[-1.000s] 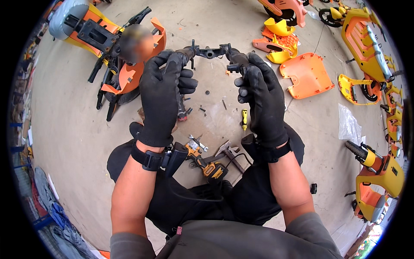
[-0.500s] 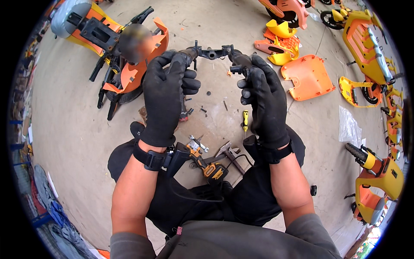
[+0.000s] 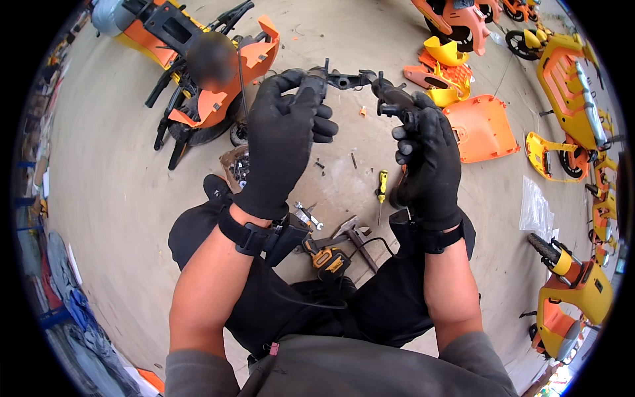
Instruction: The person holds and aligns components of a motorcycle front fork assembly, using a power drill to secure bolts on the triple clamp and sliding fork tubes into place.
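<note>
Between my hands hangs a black metal bar with brackets and short stubs (image 3: 347,81), resembling a scooter frame or handlebar piece. Its left end is gripped by my left hand (image 3: 284,139), in a black glove with the fingers curled. My right hand (image 3: 433,159), gloved alike, closes round the right end, which slopes down toward me. The part is raised above the floor, and the gloves hide both its tips. Below lie a yellow screwdriver (image 3: 381,186), wrenches (image 3: 308,216), a yellow-black power tool (image 3: 329,261) and a hammer (image 3: 357,239).
An open box of bolts (image 3: 237,167) stands beside my left forearm. Beyond it is a partly stripped orange scooter (image 3: 211,106). Orange panels (image 3: 486,129) and yellow covers (image 3: 446,51) lie at the far right. Several yellow-orange scooters (image 3: 572,86) line the right side.
Both hands and the bar have shifted to the right in the picture, and the bar now slopes down more on its right. The bolt box shows more clearly beside my left arm.
</note>
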Action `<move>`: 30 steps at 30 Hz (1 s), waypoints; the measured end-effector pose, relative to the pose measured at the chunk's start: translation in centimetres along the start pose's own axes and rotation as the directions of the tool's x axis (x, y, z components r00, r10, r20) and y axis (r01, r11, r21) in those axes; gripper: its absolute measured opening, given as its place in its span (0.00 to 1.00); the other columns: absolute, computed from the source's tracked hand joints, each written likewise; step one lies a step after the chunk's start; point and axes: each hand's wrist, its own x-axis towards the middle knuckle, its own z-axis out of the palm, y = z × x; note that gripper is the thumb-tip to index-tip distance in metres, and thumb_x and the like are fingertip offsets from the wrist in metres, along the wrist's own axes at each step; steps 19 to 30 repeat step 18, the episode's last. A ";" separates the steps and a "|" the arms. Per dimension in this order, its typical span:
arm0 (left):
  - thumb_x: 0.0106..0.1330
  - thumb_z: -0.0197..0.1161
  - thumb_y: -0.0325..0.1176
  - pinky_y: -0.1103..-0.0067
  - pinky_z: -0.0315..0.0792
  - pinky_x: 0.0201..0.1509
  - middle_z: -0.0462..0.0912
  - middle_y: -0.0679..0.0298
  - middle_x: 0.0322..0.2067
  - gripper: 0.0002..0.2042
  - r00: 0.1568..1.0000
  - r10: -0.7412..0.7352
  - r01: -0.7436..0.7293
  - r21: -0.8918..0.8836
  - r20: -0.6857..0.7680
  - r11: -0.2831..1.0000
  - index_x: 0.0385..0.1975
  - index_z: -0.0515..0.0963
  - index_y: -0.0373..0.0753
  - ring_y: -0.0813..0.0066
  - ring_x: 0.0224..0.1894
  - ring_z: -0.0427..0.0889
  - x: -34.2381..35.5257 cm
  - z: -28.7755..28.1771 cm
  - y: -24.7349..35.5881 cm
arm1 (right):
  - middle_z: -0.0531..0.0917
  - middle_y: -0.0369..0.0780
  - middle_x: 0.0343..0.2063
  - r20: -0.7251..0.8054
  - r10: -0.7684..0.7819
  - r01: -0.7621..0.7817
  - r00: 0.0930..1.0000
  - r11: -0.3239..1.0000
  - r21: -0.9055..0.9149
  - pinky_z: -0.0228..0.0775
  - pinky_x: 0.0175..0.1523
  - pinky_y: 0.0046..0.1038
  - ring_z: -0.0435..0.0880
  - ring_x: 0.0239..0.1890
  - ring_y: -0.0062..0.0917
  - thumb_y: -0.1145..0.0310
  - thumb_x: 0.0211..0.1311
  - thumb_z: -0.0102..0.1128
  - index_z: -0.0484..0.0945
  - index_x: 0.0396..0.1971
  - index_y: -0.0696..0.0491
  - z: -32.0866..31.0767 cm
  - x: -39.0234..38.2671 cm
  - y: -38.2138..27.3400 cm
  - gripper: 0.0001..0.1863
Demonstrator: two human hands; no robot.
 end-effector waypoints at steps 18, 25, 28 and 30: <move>0.69 0.58 0.37 0.80 0.76 0.30 0.81 0.57 0.29 0.17 0.997 -0.066 0.067 -0.018 0.048 0.998 0.52 0.69 0.35 0.77 0.25 0.81 -0.4 0.4 -0.3 | 0.76 0.34 0.36 -0.010 -0.037 0.036 0.999 0.995 -0.095 0.66 0.30 0.15 0.72 0.29 0.13 0.51 0.75 0.44 0.69 0.59 0.55 -1.2 -0.3 0.1 0.25; 0.69 0.58 0.37 0.80 0.76 0.30 0.81 0.57 0.29 0.17 0.997 -0.066 0.067 -0.018 0.048 0.998 0.52 0.69 0.35 0.77 0.25 0.81 -0.4 0.4 -0.3 | 0.76 0.34 0.36 -0.010 -0.037 0.036 0.999 0.995 -0.095 0.66 0.30 0.15 0.72 0.29 0.13 0.51 0.75 0.44 0.69 0.59 0.55 -1.2 -0.3 0.1 0.25; 0.69 0.58 0.37 0.80 0.76 0.30 0.81 0.57 0.29 0.17 0.997 -0.066 0.067 -0.018 0.048 0.998 0.52 0.69 0.35 0.77 0.25 0.81 -0.4 0.4 -0.3 | 0.76 0.34 0.36 -0.010 -0.037 0.036 0.999 0.995 -0.095 0.66 0.30 0.15 0.72 0.29 0.13 0.51 0.75 0.44 0.69 0.59 0.55 -1.2 -0.3 0.1 0.25; 0.69 0.58 0.37 0.80 0.76 0.30 0.81 0.57 0.29 0.17 0.997 -0.066 0.067 -0.018 0.048 0.998 0.52 0.69 0.35 0.77 0.25 0.81 -0.4 0.4 -0.3 | 0.76 0.34 0.36 -0.010 -0.037 0.036 0.999 0.995 -0.095 0.66 0.30 0.15 0.72 0.29 0.13 0.51 0.75 0.44 0.69 0.59 0.55 -1.2 -0.3 0.1 0.25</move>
